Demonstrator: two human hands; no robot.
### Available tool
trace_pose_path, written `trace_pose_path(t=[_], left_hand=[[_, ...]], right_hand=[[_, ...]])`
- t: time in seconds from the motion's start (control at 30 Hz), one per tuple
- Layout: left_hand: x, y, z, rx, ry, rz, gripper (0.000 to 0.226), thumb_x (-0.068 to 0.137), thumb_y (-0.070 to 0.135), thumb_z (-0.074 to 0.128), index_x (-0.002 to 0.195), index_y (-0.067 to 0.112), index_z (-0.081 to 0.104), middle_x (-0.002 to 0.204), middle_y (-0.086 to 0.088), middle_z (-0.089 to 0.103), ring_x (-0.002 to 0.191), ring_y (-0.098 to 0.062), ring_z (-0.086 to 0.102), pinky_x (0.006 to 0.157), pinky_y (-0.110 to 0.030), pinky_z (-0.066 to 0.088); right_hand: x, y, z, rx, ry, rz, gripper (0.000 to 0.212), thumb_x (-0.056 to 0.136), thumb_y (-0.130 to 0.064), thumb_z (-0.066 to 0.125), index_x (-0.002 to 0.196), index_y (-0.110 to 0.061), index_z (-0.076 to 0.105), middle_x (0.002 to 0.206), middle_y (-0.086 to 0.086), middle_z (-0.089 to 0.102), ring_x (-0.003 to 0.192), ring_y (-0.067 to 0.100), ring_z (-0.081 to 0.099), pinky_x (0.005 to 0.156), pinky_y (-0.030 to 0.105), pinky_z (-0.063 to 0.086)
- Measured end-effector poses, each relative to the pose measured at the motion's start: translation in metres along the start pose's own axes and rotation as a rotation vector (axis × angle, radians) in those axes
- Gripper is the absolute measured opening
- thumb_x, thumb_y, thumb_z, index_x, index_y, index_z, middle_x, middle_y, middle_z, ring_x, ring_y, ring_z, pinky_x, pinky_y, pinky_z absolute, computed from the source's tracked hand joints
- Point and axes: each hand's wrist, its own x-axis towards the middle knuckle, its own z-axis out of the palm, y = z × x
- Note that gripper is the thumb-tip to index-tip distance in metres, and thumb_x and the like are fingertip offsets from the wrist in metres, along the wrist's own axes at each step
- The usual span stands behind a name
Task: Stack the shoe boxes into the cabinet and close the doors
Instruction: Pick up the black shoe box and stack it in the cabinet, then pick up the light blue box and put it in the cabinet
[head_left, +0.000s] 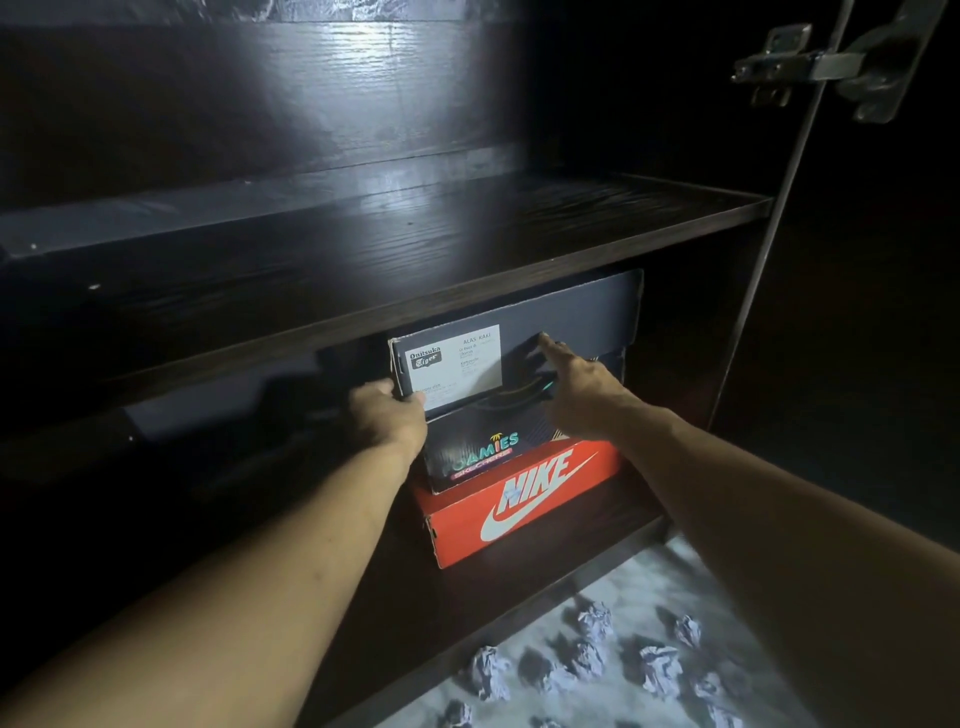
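At centre frame the Onitsuka Tiger shoe box (514, 343) tops the Skechers box (472, 457) and Nike box (519, 504); left hand (387, 415) grips its lower-left corner, right hand (574, 379) presses straight fingers on its front; likely light, stiff cardboard, best held at the ends.

Three boxes stacked in the cabinet (467, 249): Onitsuka box (519, 343) on Skechers box (467, 457) on Nike box (524, 499) (crumpled papers (597, 660) at five o'clock).
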Motion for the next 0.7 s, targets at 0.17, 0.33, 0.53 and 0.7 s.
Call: trace_pose_path(t=[0.17,0.33,0.53,0.7], left_hand=[[-0.033,0.011,0.003,0.064,0.046,-0.094,0.047,0.081,0.005,0.072,0.125,-0.001,0.056,0.128,-0.02,0.06,0.115,-0.035,0.06,0.089,-0.036,0.05],[-0.099,0.029,0.009,0.225,-0.063,-0.16,0.06,0.082,0.01,0.067,0.135,-0.003,0.042,0.139,-0.024,0.046,0.127,-0.039,0.048,0.099,-0.042,0.042],[-0.205,0.078,0.035,0.392,-0.686,0.057,0.037,0.078,0.026,0.077,0.106,0.007,0.062,0.11,-0.009,0.067,0.098,-0.025,0.065,0.075,-0.031,0.049],[-0.317,0.123,0.057,0.442,-1.159,0.247,0.054,0.074,0.035,0.081,0.115,0.007,0.062,0.101,-0.01,0.068,0.091,-0.024,0.065,0.071,-0.032,0.05]], right_hand=[[-0.024,0.009,-0.02,-0.05,0.016,0.007,0.069,0.091,-0.013,0.062,0.15,-0.022,0.027,0.141,0.014,0.05,0.116,0.032,0.058,0.082,0.03,0.053],[-0.081,0.03,-0.069,-0.084,0.042,0.128,0.057,0.084,-0.032,0.065,0.139,-0.028,0.048,0.128,0.011,0.062,0.116,0.029,0.06,0.095,0.039,0.051],[-0.2,0.071,-0.155,-0.124,0.077,0.312,0.047,0.081,-0.03,0.072,0.126,-0.018,0.063,0.116,0.004,0.068,0.111,0.021,0.063,0.099,0.033,0.049],[-0.323,0.104,-0.212,-0.198,0.135,0.457,0.039,0.082,-0.032,0.072,0.115,-0.013,0.068,0.103,0.004,0.069,0.098,0.023,0.063,0.089,0.029,0.05]])
